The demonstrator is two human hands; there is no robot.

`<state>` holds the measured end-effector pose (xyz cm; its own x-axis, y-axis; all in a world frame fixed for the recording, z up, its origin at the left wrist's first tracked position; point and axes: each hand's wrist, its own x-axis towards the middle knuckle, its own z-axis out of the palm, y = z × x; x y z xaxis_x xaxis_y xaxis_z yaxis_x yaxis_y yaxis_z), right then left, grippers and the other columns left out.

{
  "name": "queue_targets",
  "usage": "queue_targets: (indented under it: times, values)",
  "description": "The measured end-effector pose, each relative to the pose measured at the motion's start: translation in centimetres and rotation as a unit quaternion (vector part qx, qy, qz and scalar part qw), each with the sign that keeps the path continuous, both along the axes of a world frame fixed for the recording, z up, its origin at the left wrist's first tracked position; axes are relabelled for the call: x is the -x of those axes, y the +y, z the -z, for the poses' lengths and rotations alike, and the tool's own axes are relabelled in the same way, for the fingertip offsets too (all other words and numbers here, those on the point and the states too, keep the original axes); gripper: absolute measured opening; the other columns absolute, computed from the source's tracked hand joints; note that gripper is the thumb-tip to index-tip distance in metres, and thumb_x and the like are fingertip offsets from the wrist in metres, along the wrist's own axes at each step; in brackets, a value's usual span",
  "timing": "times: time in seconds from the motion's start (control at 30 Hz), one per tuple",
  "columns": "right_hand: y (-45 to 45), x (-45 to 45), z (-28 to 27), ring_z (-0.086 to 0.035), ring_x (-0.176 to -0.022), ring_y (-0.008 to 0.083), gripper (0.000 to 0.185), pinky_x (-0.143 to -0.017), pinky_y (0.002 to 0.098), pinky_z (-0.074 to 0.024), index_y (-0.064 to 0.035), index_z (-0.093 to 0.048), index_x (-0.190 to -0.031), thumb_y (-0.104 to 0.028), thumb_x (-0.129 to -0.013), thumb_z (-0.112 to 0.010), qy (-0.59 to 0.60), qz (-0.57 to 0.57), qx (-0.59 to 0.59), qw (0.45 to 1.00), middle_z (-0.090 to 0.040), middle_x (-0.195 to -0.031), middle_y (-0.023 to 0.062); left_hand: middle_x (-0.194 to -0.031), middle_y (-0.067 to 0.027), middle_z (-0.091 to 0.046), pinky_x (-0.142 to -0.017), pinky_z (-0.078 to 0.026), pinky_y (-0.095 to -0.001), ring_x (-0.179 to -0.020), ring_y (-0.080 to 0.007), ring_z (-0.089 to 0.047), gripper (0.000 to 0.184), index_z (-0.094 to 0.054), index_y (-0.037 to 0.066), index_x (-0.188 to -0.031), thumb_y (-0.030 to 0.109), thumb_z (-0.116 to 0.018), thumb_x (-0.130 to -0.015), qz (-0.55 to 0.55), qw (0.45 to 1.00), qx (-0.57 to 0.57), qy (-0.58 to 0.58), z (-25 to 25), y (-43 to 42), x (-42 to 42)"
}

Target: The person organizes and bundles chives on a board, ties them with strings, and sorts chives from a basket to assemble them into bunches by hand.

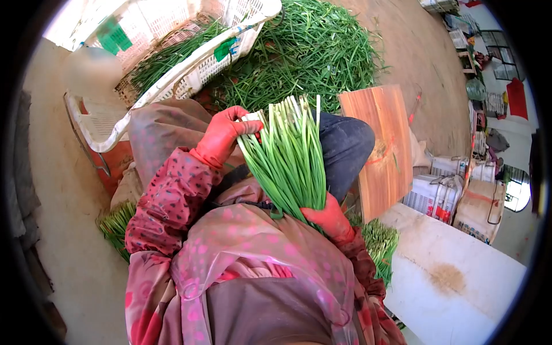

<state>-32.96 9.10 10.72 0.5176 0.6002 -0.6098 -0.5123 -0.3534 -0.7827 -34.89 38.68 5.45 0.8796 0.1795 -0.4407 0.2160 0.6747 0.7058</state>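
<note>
the green stalk bundle (293,158) was positioned beside the wooden board (382,146). the left hand (223,133) gripped its pale end; the right hand (330,218), nearer the board, clasped its leafy end.

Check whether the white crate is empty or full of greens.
Neither: the crate is partly filled. Green stalks lie inside it, with bare lattice wall showing above them.

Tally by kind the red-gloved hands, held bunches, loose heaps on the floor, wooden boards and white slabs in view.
Red-gloved hands, right hand and left hand: 2
Held bunch: 1
Loose heap: 1
Wooden board: 1
White slab: 1
Total: 6
</note>
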Motion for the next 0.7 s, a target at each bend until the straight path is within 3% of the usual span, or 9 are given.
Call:
queue_targets:
  times: [0.1, 0.17, 0.23, 0.33, 0.4, 0.47, 0.57, 0.63, 0.7]
  values:
    - [0.3, 0.0, -0.4, -0.054, -0.107, 0.0134, 0.06, -0.095, 0.0308, -0.0424, 0.0, -0.047, -0.129, -0.009, -0.076, -0.074, 0.003, 0.005, 0.0, 1.0, -0.058, -0.12, 0.0048, -0.075, -0.0113, -0.064, -0.062, -0.053, -0.0329, -0.064, -0.0212, -0.064, 0.013, -0.056, 0.0, -0.086, 0.0, -0.067, -0.08, -0.015, 0.999, -0.025, -0.015, 0.4, 0.3, -0.2]
    - [-0.1, 0.3, -0.4, -0.054, -0.107, 0.0133, 0.06, -0.095, 0.0308, -0.0426, -0.0001, -0.047, -0.129, -0.009, -0.076, -0.074, 0.008, 0.008, -0.006, 1.0, -0.058, -0.12, 0.0047, -0.074, -0.0124, -0.061, -0.062, -0.052, -0.0344, -0.063, -0.0224, -0.062, 0.012, -0.057, -0.002, -0.086, 0.008, -0.062, -0.082, -0.111, 0.988, -0.031, -0.103, 1.5, 2.1, -0.6]
    - [-0.3, 0.0, -0.3, -0.054, -0.107, 0.0133, 0.06, -0.095, 0.0308, -0.0427, -0.0002, -0.047, -0.129, -0.01, -0.076, -0.074, 0.009, 0.009, -0.014, 1.0, -0.058, -0.12, 0.0045, -0.07, -0.0092, -0.059, -0.058, -0.05, -0.0332, -0.061, -0.0193, -0.059, 0.015, -0.059, -0.001, -0.092, 0.01, -0.064, -0.082, -0.138, 0.99, -0.013, -0.035, 1.5, 6.9, -0.1]
    - [-1.0, -0.2, -0.1, -0.054, -0.106, 0.0135, 0.061, -0.093, 0.0309, -0.0438, -0.0004, -0.047, -0.129, -0.008, -0.075, -0.074, 0.006, 0.028, 0.008, 1.0, -0.058, -0.12, 0.0047, -0.074, -0.0092, -0.06, -0.063, -0.053, -0.035, -0.068, -0.0209, -0.062, 0.026, -0.056, -0.001, -0.103, 0.016, -0.065, -0.085, -0.176, 0.977, -0.113, 0.04, 2.1, 9.7, 0.7]
    - [-1.3, -0.5, 0.0, -0.056, -0.104, 0.0137, 0.059, -0.091, 0.031, -0.0454, -0.0004, -0.048, -0.128, -0.007, -0.075, -0.074, 0.01, 0.073, -0.012, 0.997, -0.059, -0.118, 0.0048, -0.101, -0.0124, -0.062, -0.077, -0.051, -0.0372, -0.09, -0.0228, -0.062, 0.039, -0.054, -0.003, -0.117, 0.026, -0.06, -0.091, -0.035, 0.999, -0.008, -0.016, 1.5, 7.2, 1.4]
    - [-1.4, -0.7, 0.2, -0.057, -0.102, 0.0139, 0.057, -0.09, 0.0311, -0.0465, -0.0004, -0.049, -0.127, -0.005, -0.076, -0.073, 0.006, 0.089, -0.023, 0.996, -0.06, -0.116, 0.0048, -0.112, -0.0122, -0.061, -0.086, -0.049, -0.0396, -0.102, -0.0246, -0.06, 0.052, -0.048, -0.002, -0.128, 0.031, -0.061, -0.09, 0.062, 0.998, -0.033, 0.001, 1.1, 2.3, 2.6]
    - [-0.7, -1.4, -0.5, -0.056, -0.104, 0.0141, 0.06, -0.091, 0.0313, -0.046, -0.0004, -0.047, -0.129, -0.004, -0.076, -0.073, 0.033, 0.095, -0.057, 0.993, -0.059, -0.118, 0.0051, -0.109, -0.0067, -0.062, -0.088, -0.047, -0.0326, -0.099, -0.0178, -0.059, 0.059, -0.051, -0.001, -0.124, 0.038, -0.067, -0.083, 0.135, 0.988, 0.062, -0.037, -0.1, -2.6, 2.7]
    - [-0.2, -1.4, -1.2, -0.056, -0.105, 0.0141, 0.06, -0.092, 0.0315, -0.0456, -0.0005, -0.047, -0.13, -0.005, -0.076, -0.073, 0.023, 0.101, -0.067, 0.992, -0.058, -0.119, 0.005, -0.108, -0.0067, -0.061, -0.089, -0.046, -0.0302, -0.102, -0.0166, -0.058, 0.051, -0.055, -0.001, -0.12, 0.035, -0.065, -0.085, 0.016, 0.997, -0.062, -0.052, -1.0, -3.1, 1.3]
    - [0.1, -1.2, -1.3, -0.055, -0.107, 0.0141, 0.06, -0.093, 0.032, -0.0441, -0.0009, -0.047, -0.129, -0.005, -0.075, -0.074, 0.009, 0.112, -0.079, 0.991, -0.058, -0.12, 0.0049, -0.107, -0.0091, -0.062, -0.087, -0.046, -0.0303, -0.099, -0.0173, -0.058, 0.043, -0.06, -0.001, -0.112, 0.032, -0.065, -0.085, -0.086, 0.954, -0.28, -0.064, -4.2, -1.6, 0.0]
